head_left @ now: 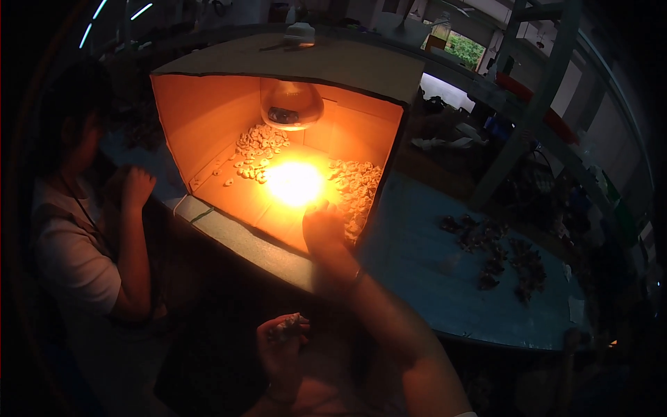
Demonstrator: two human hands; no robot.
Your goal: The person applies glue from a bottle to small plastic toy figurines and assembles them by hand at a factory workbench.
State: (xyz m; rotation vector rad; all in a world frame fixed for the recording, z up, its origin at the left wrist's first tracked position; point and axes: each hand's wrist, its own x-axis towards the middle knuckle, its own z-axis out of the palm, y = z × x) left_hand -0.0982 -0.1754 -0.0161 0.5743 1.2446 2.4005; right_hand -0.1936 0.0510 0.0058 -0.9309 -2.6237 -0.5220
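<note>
1. Head view, right hand (324,224): raised at the mouth of the lit cardboard box (208,121), close to the bright glare on the box floor. Fingers appear pinched toward the light; whether they grasp a piece cannot be told, as the glare hides it.
2. Head view, left hand (281,340): low, near the lap, cupped and grasping a small heap of pale pieces (288,324).
3. Judgement on the step: hold one piece at a time before the lamp bulb (292,104), turn it slowly, and keep the wrist clear of the hot glass.
4. Box contents: pale shell-like pieces in a left pile (258,147) and a right pile (356,182), lying apart on either side of the glare.
5. Tabletop (417,264): pale blue; dark scraps (497,254) lie scattered well to the right of the box.
6. Packages: the box is plain brown, open-fronted and glowing orange inside. No label or sign is legible.
7. A seated person (76,229) at far left, fist raised.
</note>
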